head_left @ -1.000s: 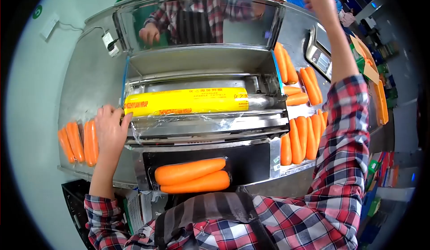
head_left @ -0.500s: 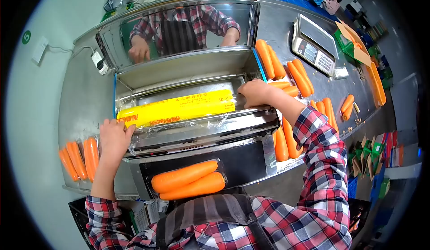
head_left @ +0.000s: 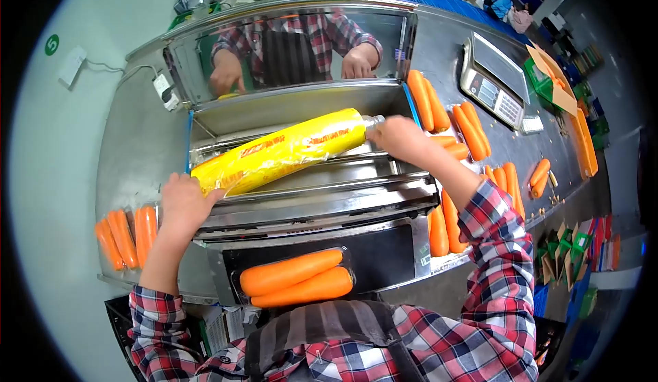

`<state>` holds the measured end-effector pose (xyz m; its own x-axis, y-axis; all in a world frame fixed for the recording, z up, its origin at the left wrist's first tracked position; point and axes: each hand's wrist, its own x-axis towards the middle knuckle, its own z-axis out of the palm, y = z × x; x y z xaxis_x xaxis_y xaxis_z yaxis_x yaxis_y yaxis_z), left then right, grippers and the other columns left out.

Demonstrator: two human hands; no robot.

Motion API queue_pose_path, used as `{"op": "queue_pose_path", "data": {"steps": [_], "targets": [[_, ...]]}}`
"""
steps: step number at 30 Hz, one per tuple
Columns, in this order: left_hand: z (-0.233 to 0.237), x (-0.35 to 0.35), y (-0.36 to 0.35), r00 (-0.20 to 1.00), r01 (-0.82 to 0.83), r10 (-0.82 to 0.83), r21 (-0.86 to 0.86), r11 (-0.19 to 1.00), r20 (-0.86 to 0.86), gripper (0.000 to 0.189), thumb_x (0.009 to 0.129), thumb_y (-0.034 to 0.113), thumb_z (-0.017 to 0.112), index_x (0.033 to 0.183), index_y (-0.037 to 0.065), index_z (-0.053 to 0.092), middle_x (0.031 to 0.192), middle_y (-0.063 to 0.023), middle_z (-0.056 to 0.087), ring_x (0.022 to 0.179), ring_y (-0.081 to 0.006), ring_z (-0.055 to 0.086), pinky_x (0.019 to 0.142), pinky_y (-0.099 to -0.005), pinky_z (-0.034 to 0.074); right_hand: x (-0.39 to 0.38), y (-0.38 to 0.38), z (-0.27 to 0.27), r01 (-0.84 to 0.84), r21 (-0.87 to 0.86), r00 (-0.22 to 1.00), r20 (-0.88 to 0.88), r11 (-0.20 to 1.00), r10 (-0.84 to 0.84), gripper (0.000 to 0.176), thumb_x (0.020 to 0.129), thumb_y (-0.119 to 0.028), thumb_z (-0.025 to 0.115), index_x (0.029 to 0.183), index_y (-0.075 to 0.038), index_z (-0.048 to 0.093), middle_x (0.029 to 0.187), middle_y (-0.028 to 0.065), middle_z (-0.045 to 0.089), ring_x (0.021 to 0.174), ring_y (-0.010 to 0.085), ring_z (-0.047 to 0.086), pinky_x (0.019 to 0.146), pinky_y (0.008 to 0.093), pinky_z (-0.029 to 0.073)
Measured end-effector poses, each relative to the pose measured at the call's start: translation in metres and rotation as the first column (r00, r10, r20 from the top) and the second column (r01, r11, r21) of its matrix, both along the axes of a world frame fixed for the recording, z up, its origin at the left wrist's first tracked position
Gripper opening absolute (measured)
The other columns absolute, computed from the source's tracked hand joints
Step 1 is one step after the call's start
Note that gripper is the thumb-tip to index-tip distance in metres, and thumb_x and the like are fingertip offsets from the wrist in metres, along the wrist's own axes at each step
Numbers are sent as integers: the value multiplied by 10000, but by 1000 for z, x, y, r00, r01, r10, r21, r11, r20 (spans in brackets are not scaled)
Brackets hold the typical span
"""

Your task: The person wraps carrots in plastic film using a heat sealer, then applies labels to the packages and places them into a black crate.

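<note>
A yellow roll of plastic wrap (head_left: 288, 149) lies slantwise over the open metal trough of a wrapping machine (head_left: 322, 198), its right end higher up in the picture. My left hand (head_left: 185, 204) grips the roll's left end, thumb along the near side. At the other end my right hand (head_left: 404, 141) closes around the clear film-covered core end, fingertips partly hidden. Below the machine's front bar, a clear tray of carrots (head_left: 295, 276) rests on a black plate (head_left: 384, 255). The raised shiny lid (head_left: 295, 53) mirrors my arms and apron.
Packed carrots (head_left: 145, 231) lie to the left, with more carrots (head_left: 471, 130) on the right side of the metal table. A weighing scale (head_left: 497, 80) stands behind those. An orange crate (head_left: 585, 142) sits at the far right. A power socket (head_left: 165, 91) hangs near the lid.
The wrap roll has risen out of the trough and turned, its printing now different. My right hand has closed on its right end. The whole view has shifted slightly.
</note>
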<state>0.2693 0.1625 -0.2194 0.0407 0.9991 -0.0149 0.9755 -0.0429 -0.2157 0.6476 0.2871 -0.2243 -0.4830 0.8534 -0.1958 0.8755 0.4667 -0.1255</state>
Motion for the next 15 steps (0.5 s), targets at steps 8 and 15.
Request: {"op": "queue_pose_path", "data": {"steps": [8, 15], "targets": [[6, 11, 8, 998, -64, 64, -13, 998, 15, 398, 719, 394, 656, 830, 14, 620, 800, -94, 580, 836, -263, 517, 691, -372, 429, -10, 4, -15, 25, 167, 960, -278, 986, 23, 266, 778, -243, 647, 857, -15, 534, 830, 140, 540, 808, 315, 554, 725, 391, 463], [13, 3, 17, 912, 198, -238, 149, 969, 334, 190, 748, 169, 642, 833, 25, 552, 853, -114, 513, 878, -298, 504, 739, -409, 435, -48, 6, -20, -369, 313, 894, -138, 875, 426, 384, 686, -228, 696, 952, -38, 495, 937, 143, 524, 923, 314, 529, 789, 382, 447]]}}
